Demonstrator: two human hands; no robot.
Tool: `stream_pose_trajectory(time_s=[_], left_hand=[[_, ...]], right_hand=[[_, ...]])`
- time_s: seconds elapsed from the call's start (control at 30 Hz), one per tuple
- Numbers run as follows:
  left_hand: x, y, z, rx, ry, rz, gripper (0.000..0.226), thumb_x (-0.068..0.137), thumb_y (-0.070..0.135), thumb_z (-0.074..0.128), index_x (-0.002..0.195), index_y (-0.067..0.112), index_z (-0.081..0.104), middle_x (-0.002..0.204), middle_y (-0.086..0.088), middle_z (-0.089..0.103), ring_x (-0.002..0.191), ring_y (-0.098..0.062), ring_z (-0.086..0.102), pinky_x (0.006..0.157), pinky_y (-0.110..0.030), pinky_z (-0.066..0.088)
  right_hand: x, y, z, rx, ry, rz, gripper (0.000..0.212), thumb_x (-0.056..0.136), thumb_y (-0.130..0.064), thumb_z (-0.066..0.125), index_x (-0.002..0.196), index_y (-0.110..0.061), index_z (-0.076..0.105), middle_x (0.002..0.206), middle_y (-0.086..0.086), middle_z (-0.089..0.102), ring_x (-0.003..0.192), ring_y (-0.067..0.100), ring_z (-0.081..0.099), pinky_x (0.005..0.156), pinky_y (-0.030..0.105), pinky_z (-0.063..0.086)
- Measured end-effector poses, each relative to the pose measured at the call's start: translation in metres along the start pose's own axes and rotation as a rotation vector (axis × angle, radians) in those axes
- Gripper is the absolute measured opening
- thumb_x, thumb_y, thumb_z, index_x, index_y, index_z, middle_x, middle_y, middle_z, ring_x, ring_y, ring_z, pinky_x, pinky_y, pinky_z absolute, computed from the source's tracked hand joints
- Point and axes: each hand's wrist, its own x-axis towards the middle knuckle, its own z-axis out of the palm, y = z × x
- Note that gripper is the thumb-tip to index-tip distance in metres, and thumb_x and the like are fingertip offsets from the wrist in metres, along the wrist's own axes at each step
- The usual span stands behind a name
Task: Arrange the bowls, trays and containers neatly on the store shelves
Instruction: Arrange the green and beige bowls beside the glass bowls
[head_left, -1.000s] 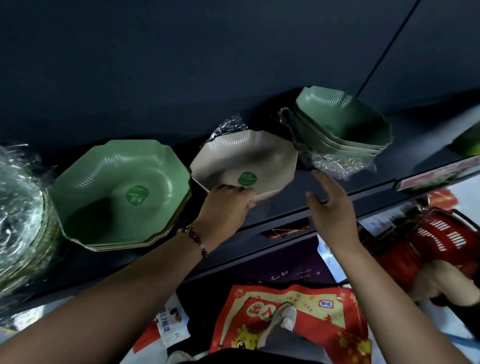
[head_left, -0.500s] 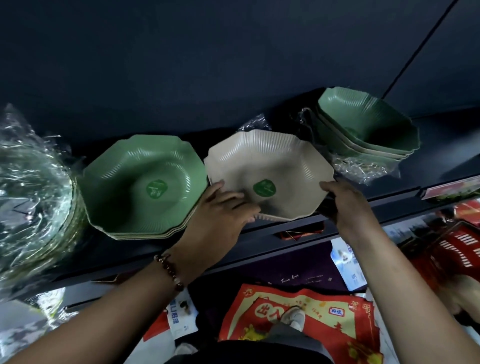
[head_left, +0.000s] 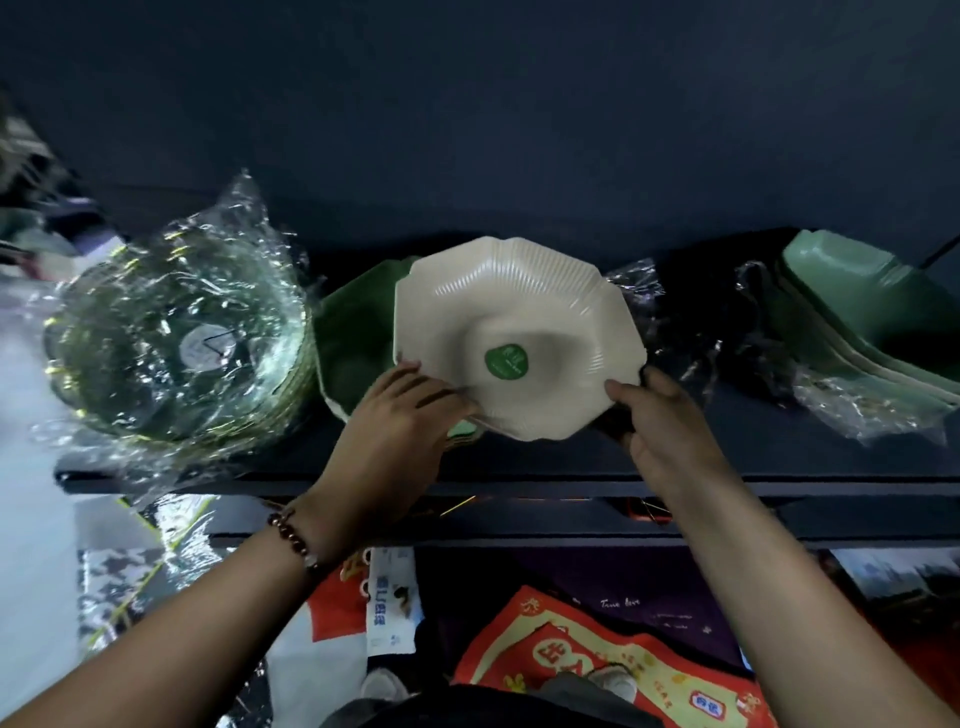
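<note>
A: What do we hold at centre?
B: A cream bowl (head_left: 511, 332) with a green sticker (head_left: 506, 360) inside. Our left hand (head_left: 400, 415) grips its near-left rim, fingers curled over the edge; our right hand (head_left: 654, 415) pinches the near-right rim, thumb on top.

A: Where does it sit?
B: Over the dark shelf (head_left: 519, 467), partly covering a stack of green bowls (head_left: 353, 338) just to its left.

A: What flanks them?
B: A plastic-wrapped glass bowl stack (head_left: 182, 338) on the left; wrapped green bowls (head_left: 872, 332) well apart on the right.
</note>
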Motion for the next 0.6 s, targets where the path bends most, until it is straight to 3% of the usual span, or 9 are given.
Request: stream_pose_trajectory(time_s=[0.07, 0.23, 0.3, 0.37, 0.43, 0.53, 0.6], left_hand=[[-0.009, -0.013, -0.004, 0.034, 0.002, -0.027, 0.023, 0.081, 0.007, 0.060, 0.098, 0.018, 0.071, 0.095, 0.000, 0.070, 0.089, -0.025, 0.063, 0.099, -0.039, 0.041], [-0.027, -0.035, -0.011, 0.080, -0.012, -0.082, 0.026, 0.082, 0.011, 0.052, 0.097, 0.019, 0.072, 0.093, 0.000, 0.071, 0.087, -0.026, 0.062, 0.087, -0.035, 0.044], [-0.034, -0.041, -0.011, 0.080, -0.037, -0.091, 0.026, 0.082, 0.007, 0.057, 0.098, 0.019, 0.073, 0.093, 0.000, 0.071, 0.086, -0.026, 0.062, 0.081, -0.034, 0.044], [-0.039, -0.046, -0.008, 0.073, -0.053, -0.093, 0.027, 0.081, 0.002, 0.065, 0.100, 0.020, 0.073, 0.094, 0.002, 0.071, 0.086, -0.025, 0.061, 0.078, -0.033, 0.045], [-0.041, -0.049, -0.006, 0.062, -0.053, -0.105, 0.031, 0.079, 0.000, 0.069, 0.102, 0.021, 0.073, 0.095, 0.003, 0.071, 0.086, -0.024, 0.061, 0.077, -0.032, 0.045], [-0.040, -0.051, -0.002, 0.067, -0.051, -0.113, 0.033, 0.079, 0.001, 0.065, 0.102, 0.022, 0.073, 0.096, 0.004, 0.071, 0.086, -0.024, 0.060, 0.077, -0.031, 0.044], [-0.043, -0.055, 0.002, 0.071, -0.060, -0.117, 0.029, 0.080, 0.006, 0.060, 0.101, 0.021, 0.074, 0.096, 0.002, 0.072, 0.086, -0.026, 0.061, 0.080, -0.033, 0.049]], right_hand=[[0.007, 0.001, 0.019, -0.082, -0.009, -0.037, 0.023, 0.089, -0.007, 0.061, 0.105, -0.023, 0.064, 0.103, -0.001, 0.069, 0.097, 0.015, 0.063, 0.088, 0.036, 0.053], [0.019, 0.006, 0.056, -0.162, -0.076, -0.117, 0.031, 0.088, -0.006, 0.062, 0.118, -0.014, 0.060, 0.110, 0.006, 0.066, 0.099, 0.019, 0.065, 0.077, 0.035, 0.059], [0.021, 0.009, 0.065, -0.219, -0.084, -0.172, 0.029, 0.087, -0.008, 0.064, 0.114, -0.018, 0.061, 0.103, 0.001, 0.067, 0.096, 0.018, 0.065, 0.077, 0.036, 0.058], [0.026, 0.014, 0.070, -0.357, -0.062, -0.275, 0.024, 0.083, -0.015, 0.067, 0.104, -0.025, 0.063, 0.096, -0.002, 0.068, 0.094, 0.021, 0.066, 0.083, 0.045, 0.057], [0.029, 0.017, 0.073, -0.516, -0.033, -0.355, 0.026, 0.082, -0.018, 0.069, 0.108, -0.020, 0.066, 0.095, -0.001, 0.067, 0.091, 0.023, 0.067, 0.084, 0.049, 0.055], [0.034, 0.024, 0.072, -0.721, -0.003, -0.438, 0.044, 0.085, -0.023, 0.068, 0.128, -0.014, 0.059, 0.107, 0.002, 0.057, 0.099, 0.021, 0.062, 0.090, 0.039, 0.052], [0.033, 0.032, 0.072, -0.890, -0.014, -0.528, 0.043, 0.091, -0.027, 0.062, 0.131, -0.013, 0.056, 0.120, 0.008, 0.053, 0.111, 0.022, 0.055, 0.096, 0.031, 0.044]])
